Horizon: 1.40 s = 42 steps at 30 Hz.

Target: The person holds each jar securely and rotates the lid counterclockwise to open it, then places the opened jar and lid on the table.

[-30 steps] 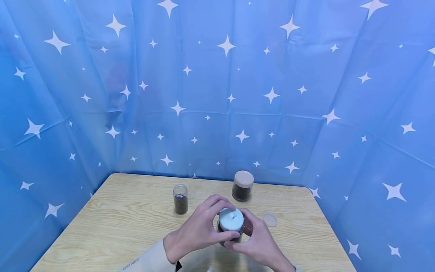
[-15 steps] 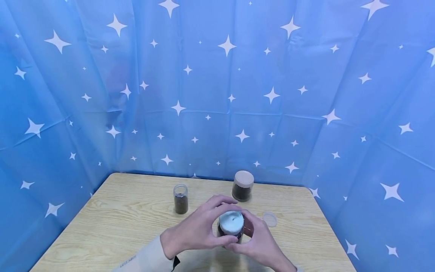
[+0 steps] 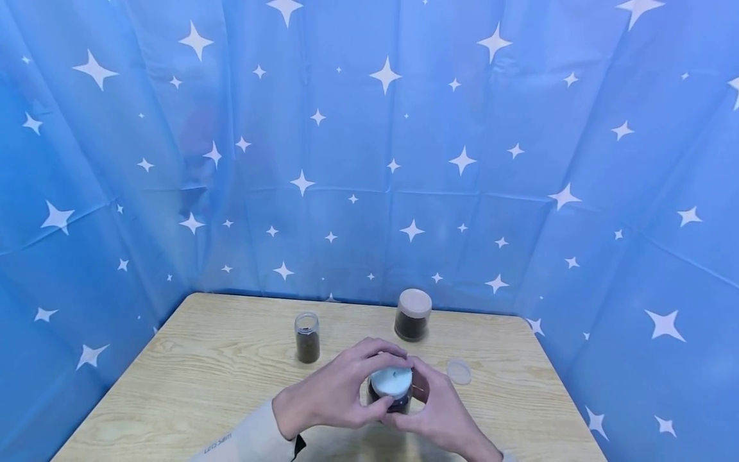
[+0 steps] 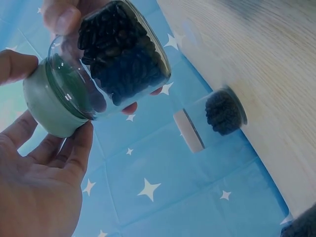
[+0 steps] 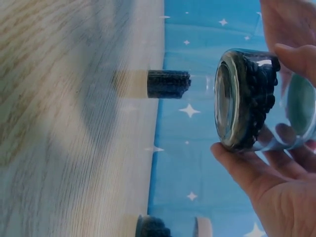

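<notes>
My left hand (image 3: 340,391) is curled round the pale green lid (image 4: 52,103), thumb on one side and the fingers together on the other. My right hand (image 3: 435,410) grips the jar (image 5: 237,98) under it, thumb and fingers spread round the glass. I have the jar at the near side of the scene, a little right of the middle, lifted over the table (image 3: 219,372) with its base turned down toward the wood. Black beans (image 4: 121,54) fill its lower part, and clear glass shows between them and the lid. The lid sits at the jar's mouth; how tightly, I cannot tell.

Right of my hands, a small clear disc (image 3: 458,372) lies flat on the wood. Beyond them stands the far jar (image 3: 411,327), dark stuff in its lower part and a pale pink cap (image 3: 415,303) on top. To the left, well apart from it, stands the slim jar (image 3: 308,343), open-mouthed, with a dark filling below and bare glass above. My pale left sleeve (image 3: 245,439) lies at the near edge, and a blue curtain (image 3: 346,147) with white stars rises behind the table.

From my head I see the lid's top, while my fingers cover much of the jar. My left wrist's view shows single beans and the gap above them; my right wrist's view shows the jar's round base and the lid's green underside through the glass.
</notes>
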Available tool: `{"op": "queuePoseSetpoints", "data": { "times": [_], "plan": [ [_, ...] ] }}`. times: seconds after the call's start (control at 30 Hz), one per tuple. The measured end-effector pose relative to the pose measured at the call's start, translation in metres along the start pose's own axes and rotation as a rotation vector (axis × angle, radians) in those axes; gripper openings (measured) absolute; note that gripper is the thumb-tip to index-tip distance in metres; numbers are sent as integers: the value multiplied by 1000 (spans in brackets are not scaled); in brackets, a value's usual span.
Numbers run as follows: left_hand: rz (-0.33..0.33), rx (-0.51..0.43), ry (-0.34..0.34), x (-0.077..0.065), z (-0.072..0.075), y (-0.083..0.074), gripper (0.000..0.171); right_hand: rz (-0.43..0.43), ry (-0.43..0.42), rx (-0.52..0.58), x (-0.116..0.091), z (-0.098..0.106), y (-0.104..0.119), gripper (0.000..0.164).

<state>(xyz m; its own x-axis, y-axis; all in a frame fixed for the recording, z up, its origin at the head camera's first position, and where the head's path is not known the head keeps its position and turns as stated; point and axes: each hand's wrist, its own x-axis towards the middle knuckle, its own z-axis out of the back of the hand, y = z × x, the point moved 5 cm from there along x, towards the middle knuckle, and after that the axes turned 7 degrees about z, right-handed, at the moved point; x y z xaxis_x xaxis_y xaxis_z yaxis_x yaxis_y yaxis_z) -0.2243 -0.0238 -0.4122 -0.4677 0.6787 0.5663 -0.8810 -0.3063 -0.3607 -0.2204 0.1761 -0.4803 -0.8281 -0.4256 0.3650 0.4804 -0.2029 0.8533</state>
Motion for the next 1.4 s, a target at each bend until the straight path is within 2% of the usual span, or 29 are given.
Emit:
{"op": "queuePoseSetpoints", "data": {
  "times": [0.27,0.57,0.67,0.8,0.9,1.03,1.4],
  "plan": [
    [4,-3,-16,1,-2,0,58,5,-6,-9,0,1,-1,72],
    [41,44,-89,-1,-4,-1,55,24,-34,-40,1,1,1,76],
    [68,69,-129,-2,-5,-2,53,4,-34,-46,1,1,1,76],
    [149,64,-177,-2,-7,-1,50,-24,-39,-39,2,0,0,80],
    [209,65,-218,-2,-8,-1,49,-23,-49,-30,4,-2,2,81],
    [252,103,-271,-1,-10,-2,50,-15,-61,-29,6,-3,5,80],
    [264,141,-294,-1,-10,-3,51,24,-62,-29,7,-4,6,76]
  ]
}}
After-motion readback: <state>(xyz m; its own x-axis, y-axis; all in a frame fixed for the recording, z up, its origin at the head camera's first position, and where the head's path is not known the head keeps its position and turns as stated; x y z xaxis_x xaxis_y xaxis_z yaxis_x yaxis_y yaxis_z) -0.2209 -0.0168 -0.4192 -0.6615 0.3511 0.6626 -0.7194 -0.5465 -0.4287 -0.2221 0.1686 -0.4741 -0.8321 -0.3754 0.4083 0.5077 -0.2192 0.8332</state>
